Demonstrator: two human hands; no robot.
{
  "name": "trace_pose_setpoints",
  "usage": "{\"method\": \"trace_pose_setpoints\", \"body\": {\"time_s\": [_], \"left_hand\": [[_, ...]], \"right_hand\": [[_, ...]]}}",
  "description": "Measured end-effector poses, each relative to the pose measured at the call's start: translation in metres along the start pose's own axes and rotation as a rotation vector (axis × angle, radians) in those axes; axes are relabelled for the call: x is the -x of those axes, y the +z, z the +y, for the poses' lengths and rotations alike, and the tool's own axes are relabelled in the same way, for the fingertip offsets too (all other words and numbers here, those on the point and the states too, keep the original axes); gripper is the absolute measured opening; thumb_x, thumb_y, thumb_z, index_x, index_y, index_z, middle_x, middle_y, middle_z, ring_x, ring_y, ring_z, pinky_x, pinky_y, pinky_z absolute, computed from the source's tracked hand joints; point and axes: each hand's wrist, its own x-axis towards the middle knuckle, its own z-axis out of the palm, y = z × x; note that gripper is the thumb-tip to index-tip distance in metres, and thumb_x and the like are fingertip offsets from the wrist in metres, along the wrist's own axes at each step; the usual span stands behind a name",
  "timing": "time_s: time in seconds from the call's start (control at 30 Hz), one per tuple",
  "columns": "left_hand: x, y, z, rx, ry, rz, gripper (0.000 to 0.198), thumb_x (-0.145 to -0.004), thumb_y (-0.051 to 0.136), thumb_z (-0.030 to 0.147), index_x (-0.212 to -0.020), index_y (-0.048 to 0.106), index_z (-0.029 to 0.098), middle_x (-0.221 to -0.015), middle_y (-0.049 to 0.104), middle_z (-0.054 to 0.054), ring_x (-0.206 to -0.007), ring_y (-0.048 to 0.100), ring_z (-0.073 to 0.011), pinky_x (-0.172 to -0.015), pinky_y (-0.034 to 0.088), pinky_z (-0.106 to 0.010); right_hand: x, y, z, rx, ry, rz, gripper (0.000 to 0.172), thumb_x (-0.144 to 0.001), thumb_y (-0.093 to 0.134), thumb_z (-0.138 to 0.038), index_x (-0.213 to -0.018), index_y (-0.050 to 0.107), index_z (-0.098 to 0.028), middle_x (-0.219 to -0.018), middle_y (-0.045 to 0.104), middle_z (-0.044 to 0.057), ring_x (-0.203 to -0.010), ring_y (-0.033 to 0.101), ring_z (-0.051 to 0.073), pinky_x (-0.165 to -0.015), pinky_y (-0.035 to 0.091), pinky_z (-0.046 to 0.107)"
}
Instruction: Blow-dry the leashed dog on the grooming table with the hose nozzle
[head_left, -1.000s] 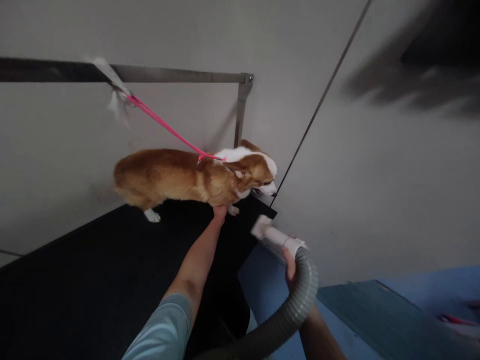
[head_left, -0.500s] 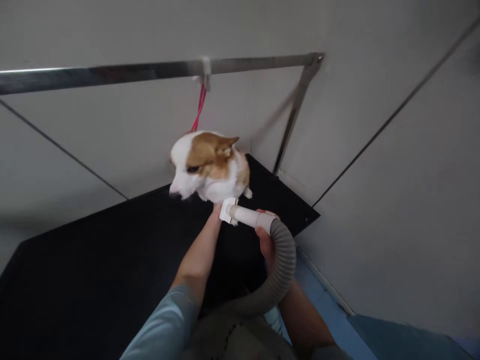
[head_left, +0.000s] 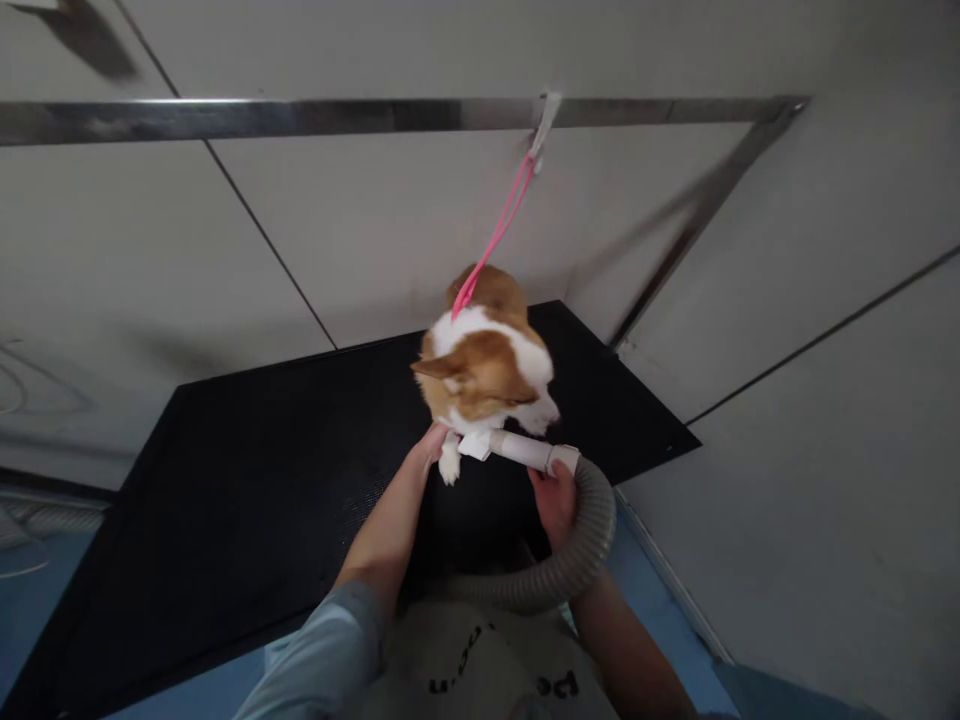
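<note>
A brown-and-white dog [head_left: 480, 375] is on the black tabletop [head_left: 300, 450], its head turned to the right and lowered. My left hand [head_left: 433, 440] is at its chest, closed around the upper part of a front leg whose white paw [head_left: 449, 462] hangs below; some fingers are hidden. My right hand [head_left: 556, 498] grips the white tube of a vacuum grooming brush [head_left: 529, 452]. The brush's flat white head [head_left: 475, 444] is up against the dog's chest, next to that leg. From the tube a grey ribbed hose [head_left: 592, 530] curves back toward my body.
A pink loop leash [head_left: 499, 235] runs from the dog's neck to a white clip [head_left: 545, 125] on a metal bar [head_left: 315, 118]. The bar's brace [head_left: 675, 260] slants down to the table's right corner. Pale wall panels stand behind and to the right, above a blue floor [head_left: 232, 690].
The dog's head has swung from left to right and dipped. The camera view has shifted left. My left hand now shows at the front leg; the brush remains in my right hand.
</note>
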Motion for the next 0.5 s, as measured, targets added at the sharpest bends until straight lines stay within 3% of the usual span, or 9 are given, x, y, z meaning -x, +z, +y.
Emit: {"method": "trace_pose_setpoints", "body": {"time_s": [0.1,0.27,0.37,0.5], "left_hand": [[-0.006,0.010,-0.009,0.005,-0.100,-0.046,0.024,-0.064,0.082,0.025,-0.082,0.067,0.017,-0.063,0.066,0.000,-0.060,0.060,-0.0167,-0.062,0.050,-0.028],[-0.016,0.034,-0.019,-0.017,-0.264,-0.144,0.017,-0.068,0.076,0.028,-0.069,0.061,0.019,-0.053,0.056,0.000,-0.046,0.051,-0.0144,-0.048,0.040,-0.027],[-0.018,0.039,-0.021,-0.023,-0.339,-0.173,0.022,-0.074,0.073,0.034,-0.069,0.056,0.021,-0.049,0.048,0.004,-0.040,0.042,-0.0116,-0.042,0.034,-0.024],[-0.013,0.037,-0.019,-0.009,-0.396,-0.176,0.027,-0.079,0.072,0.040,-0.073,0.054,0.022,-0.050,0.044,0.006,-0.041,0.040,-0.0101,-0.043,0.034,-0.021]], "right_hand": [[-0.013,-0.007,0.008,-0.212,0.157,0.091,0.029,-0.079,0.063,-0.046,-0.098,0.058,-0.025,-0.098,0.074,0.003,-0.095,0.072,0.023,-0.080,0.065,0.041],[-0.014,-0.033,0.007,-0.564,0.348,0.279,0.033,-0.072,0.073,-0.037,-0.100,0.058,-0.027,-0.095,0.076,-0.002,-0.090,0.076,0.019,-0.080,0.067,0.038],[-0.014,-0.048,0.001,-0.629,0.406,0.354,0.033,-0.072,0.073,-0.033,-0.102,0.060,-0.027,-0.095,0.078,-0.001,-0.091,0.077,0.020,-0.081,0.068,0.038],[-0.014,-0.055,-0.003,-0.612,0.427,0.376,0.026,-0.075,0.070,-0.031,-0.099,0.061,-0.026,-0.096,0.078,0.000,-0.095,0.077,0.021,-0.085,0.068,0.041]]}}
